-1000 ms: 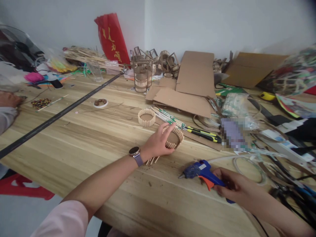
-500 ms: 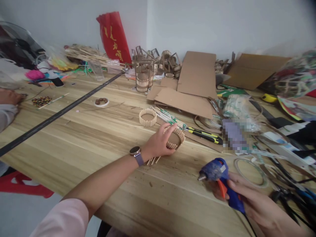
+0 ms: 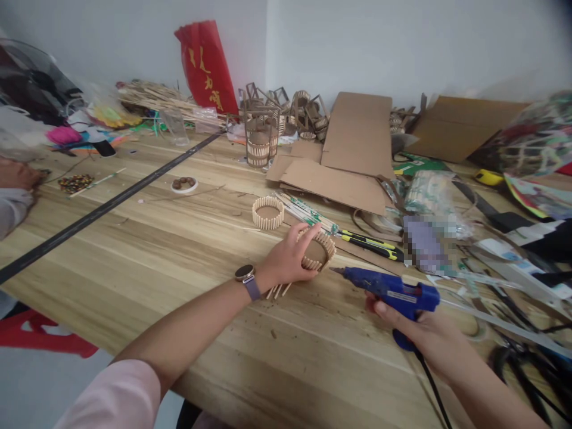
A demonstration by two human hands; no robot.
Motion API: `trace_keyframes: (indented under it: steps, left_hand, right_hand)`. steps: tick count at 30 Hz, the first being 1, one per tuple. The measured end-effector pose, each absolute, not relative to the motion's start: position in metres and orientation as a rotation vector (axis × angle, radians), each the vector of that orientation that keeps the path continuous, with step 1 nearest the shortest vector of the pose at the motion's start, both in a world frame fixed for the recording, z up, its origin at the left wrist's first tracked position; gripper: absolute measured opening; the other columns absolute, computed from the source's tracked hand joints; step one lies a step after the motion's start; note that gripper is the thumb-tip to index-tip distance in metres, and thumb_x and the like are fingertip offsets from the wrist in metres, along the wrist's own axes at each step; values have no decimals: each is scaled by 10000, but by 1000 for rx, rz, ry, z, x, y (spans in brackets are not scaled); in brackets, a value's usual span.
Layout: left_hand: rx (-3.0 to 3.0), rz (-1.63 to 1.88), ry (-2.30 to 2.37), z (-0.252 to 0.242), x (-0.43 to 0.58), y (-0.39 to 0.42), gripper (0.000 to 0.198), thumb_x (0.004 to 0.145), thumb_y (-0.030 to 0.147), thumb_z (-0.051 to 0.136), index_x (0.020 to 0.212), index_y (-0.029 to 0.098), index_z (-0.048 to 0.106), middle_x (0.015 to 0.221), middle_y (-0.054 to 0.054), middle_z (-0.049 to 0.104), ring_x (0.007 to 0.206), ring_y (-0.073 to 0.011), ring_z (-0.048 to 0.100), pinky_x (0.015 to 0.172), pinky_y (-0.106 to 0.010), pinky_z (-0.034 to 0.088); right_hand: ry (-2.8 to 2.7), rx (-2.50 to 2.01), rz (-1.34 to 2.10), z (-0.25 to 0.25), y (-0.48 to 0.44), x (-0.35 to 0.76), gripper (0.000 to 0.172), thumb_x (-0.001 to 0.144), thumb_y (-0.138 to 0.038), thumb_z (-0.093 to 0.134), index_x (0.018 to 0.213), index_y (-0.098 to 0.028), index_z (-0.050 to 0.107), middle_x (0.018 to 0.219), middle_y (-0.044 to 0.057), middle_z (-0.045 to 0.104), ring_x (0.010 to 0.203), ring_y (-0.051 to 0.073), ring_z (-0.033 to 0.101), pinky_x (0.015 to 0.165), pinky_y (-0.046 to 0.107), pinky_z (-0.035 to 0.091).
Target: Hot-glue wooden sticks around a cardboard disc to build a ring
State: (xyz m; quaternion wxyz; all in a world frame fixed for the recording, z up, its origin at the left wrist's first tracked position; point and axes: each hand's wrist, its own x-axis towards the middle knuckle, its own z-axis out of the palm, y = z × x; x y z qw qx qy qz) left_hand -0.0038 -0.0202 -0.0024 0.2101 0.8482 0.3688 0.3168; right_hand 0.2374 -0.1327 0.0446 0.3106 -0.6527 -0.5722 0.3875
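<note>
My left hand (image 3: 289, 255) is closed around the near side of a small round basket (image 3: 329, 253) of short wooden sticks with a brown base. Loose thin sticks (image 3: 279, 291) lie on the table under that wrist. In my right hand (image 3: 415, 325) is a blue glue gun (image 3: 393, 289), its nozzle pointing left, close to the basket's right side. A clear glue stick sticks out from its back and a black cord hangs below. Just behind my left hand stands a second round stick basket (image 3: 268, 213), which neither hand touches.
Behind the baskets lie a yellow-black utility knife (image 3: 370, 243), packaged sticks (image 3: 308, 211) and cardboard sheets (image 3: 335, 183). Pliers-like black tools (image 3: 513, 360) and a tape roll (image 3: 473, 326) are at right. Another person's hand (image 3: 18, 174) rests at far left.
My right hand has raised the glue gun and swung it so its nozzle is now near the basket. My left hand and the basket have stayed in place.
</note>
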Motion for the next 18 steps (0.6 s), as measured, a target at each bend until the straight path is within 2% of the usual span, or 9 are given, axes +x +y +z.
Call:
trace_keyframes:
  steps: [3, 7, 13, 18]
  left_hand:
    - [2357, 872, 1017, -3, -4, -20, 1039, 655, 263, 764, 1494, 249, 152, 1441, -154, 270, 1321, -346, 378, 1069, -489, 397]
    - [2363, 882, 1011, -4, -5, -20, 1044, 659, 254, 768, 1495, 255, 142, 1433, -155, 274, 1316, -347, 383, 1057, -493, 409]
    - [2372, 886, 1008, -2, -5, -20, 1056, 656, 247, 775, 1495, 257, 134, 1429, -160, 275, 1316, -349, 385, 1050, -490, 416]
    - [2372, 881, 1013, -3, -5, -20, 1059, 655, 244, 778, 1496, 255, 135, 1434, -160, 274, 1311, -346, 392, 1051, -485, 416]
  right_hand:
    - [-1644, -1819, 890, 31, -125, 241, 469, 730, -643, 603, 803, -196, 722, 687, 51, 711, 637, 242, 651, 569, 328, 536]
    - [-1754, -1837, 752, 26, -122, 233, 449, 742, -592, 573, 922, -216, 741, 833, 50, 759, 773, 282, 700, 695, 370, 567]
    - [-1786, -1886, 669, 24, -123, 222, 470, 756, -607, 495, 892, -228, 737, 735, 55, 752, 723, 301, 712, 632, 375, 565]
    - [-1763, -1860, 640, 20, -123, 218, 457, 766, -574, 507, 971, -235, 735, 922, 56, 776, 882, 308, 716, 716, 379, 570]
